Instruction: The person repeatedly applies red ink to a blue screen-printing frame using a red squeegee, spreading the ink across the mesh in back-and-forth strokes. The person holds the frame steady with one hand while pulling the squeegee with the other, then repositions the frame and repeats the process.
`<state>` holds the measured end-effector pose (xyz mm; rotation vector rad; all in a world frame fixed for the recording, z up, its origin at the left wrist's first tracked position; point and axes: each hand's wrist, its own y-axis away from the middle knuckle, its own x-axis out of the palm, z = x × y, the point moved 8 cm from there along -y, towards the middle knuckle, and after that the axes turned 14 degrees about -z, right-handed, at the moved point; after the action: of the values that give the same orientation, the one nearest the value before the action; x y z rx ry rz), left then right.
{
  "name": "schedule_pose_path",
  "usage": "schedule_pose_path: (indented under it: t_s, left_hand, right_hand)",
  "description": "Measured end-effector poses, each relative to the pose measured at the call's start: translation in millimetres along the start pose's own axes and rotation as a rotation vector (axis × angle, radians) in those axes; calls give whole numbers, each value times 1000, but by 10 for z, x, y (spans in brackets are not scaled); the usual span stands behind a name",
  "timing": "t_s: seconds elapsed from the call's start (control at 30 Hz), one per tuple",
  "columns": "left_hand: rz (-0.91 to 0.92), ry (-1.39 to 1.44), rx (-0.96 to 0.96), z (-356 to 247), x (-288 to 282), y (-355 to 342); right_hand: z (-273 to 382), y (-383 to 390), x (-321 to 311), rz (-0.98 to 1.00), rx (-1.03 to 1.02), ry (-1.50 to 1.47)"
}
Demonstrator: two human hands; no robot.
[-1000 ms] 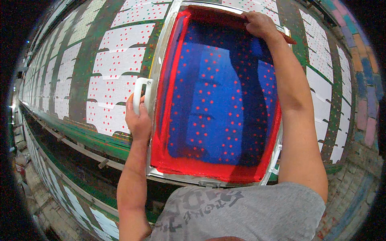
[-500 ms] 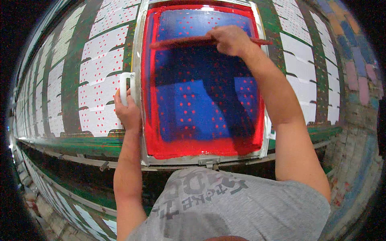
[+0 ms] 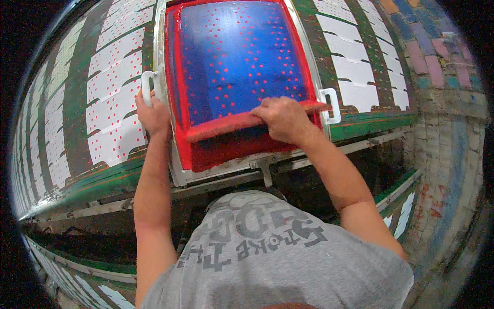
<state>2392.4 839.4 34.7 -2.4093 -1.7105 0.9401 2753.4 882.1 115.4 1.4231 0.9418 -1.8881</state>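
A metal-framed printing screen [image 3: 163,87] lies on a long green table; its mesh [image 3: 236,56] is blue with red dots and red ink around the edges. My right hand [image 3: 282,118] grips a long squeegee [image 3: 221,126], red with ink, lying across the near end of the screen. My left hand [image 3: 152,114] holds the frame's left side just below its white handle [image 3: 146,86]. A second white handle [image 3: 331,104] sticks out on the right side, beside the squeegee's end.
White fabric pieces with red dots [image 3: 110,103] lie in rows on the table to the left, and plain white pieces [image 3: 360,77] to the right. The table's near edge [image 3: 103,183] runs below the screen. A painted brick floor [image 3: 447,129] lies right.
My right hand has pulled the squeegee from the far end of the screen down to its near end. My left hand stays on the frame's left side.
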Motion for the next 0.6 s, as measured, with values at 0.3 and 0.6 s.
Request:
schedule_pose_path:
  t_s: [0.3, 0.6]
  left_hand:
    - [-30, -35, 84, -19, 13, -28]
    - [-45, -101, 119, 36, 7, -24]
  right_hand:
    - [569, 736, -93, -74, 26, -28]
    - [649, 1037, -51, -98, 2, -166]
